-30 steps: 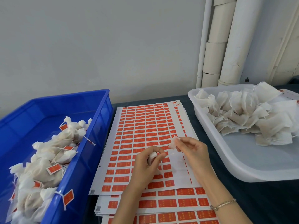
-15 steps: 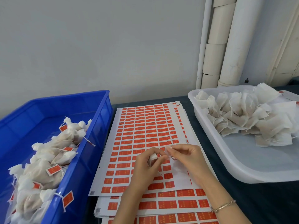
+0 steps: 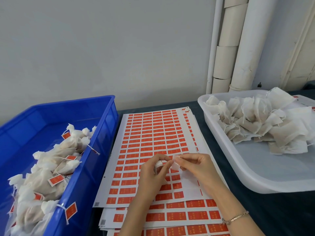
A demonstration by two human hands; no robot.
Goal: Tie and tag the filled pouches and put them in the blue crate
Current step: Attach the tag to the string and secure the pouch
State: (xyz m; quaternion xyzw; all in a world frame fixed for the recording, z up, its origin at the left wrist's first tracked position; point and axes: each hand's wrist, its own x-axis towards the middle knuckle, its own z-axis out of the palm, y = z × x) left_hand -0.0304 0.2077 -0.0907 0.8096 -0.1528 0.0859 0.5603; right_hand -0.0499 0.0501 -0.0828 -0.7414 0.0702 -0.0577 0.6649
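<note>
Single head-worn camera, looking forward and down, close over hands, wall behind.

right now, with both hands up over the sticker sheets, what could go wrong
The small white pouch is held only in the fingers of the left hand and right hand, so it might slip onto the white sheets of red stickers before it is tied. At the blue plastic crate, one red tag dangles outside the near wall; a forearm could snag it and pull its pouch out.
</note>
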